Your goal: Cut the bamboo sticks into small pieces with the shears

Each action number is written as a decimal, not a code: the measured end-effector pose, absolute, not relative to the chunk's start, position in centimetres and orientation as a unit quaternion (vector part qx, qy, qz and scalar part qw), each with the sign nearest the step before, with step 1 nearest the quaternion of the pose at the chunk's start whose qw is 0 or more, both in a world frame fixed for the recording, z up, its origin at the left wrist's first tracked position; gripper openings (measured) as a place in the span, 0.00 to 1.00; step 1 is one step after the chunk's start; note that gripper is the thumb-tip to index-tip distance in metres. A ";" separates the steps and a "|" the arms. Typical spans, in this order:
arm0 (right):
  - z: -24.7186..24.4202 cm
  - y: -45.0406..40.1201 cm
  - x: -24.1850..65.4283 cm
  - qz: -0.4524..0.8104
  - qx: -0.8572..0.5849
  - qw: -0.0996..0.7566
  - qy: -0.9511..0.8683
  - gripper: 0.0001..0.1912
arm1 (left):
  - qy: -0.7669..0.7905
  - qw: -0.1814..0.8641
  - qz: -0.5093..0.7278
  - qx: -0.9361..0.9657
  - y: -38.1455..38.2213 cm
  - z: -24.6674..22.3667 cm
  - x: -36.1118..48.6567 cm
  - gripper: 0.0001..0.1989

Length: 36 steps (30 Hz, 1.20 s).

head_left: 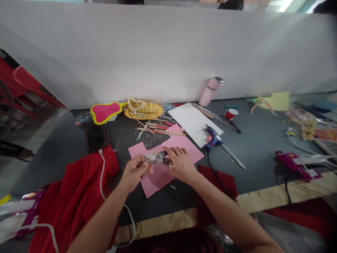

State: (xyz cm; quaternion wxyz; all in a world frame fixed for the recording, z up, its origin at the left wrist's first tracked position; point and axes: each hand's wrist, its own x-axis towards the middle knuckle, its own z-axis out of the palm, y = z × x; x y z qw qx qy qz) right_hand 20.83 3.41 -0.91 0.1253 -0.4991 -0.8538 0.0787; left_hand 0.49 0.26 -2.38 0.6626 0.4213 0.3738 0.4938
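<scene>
The right hand (181, 162) grips pruners (159, 157), left hand (135, 169) seemingly touching.

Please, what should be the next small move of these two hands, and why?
Probably ease the left hand slightly back before any squeeze of the pruning shears: the right hand grips their handles, and the left fingertips sit right at their blades. Whether they pinch something there, I cannot tell.
</scene>
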 end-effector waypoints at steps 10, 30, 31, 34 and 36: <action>-0.9 3.1 20.9 0.115 -0.462 0.127 -0.870 0.35 | 0.334 0.749 0.461 0.339 0.1 -1.1 0.5 0.12; -1.2 3.4 21.1 0.110 -0.496 0.114 -0.854 0.23 | 0.364 0.727 0.476 0.334 0.2 -1.3 0.8 0.12; -1.3 3.5 21.0 0.108 -0.500 0.114 -0.852 0.23 | 0.376 0.710 0.484 0.346 0.3 -1.4 0.9 0.12; -1.5 3.6 20.8 0.096 -0.510 0.114 -0.847 0.24 | 0.405 0.665 0.496 0.385 0.4 -1.6 0.9 0.12; -1.4 3.6 20.8 0.088 -0.513 0.106 -0.847 0.26 | 0.418 0.645 0.498 0.402 0.4 -1.8 0.9 0.12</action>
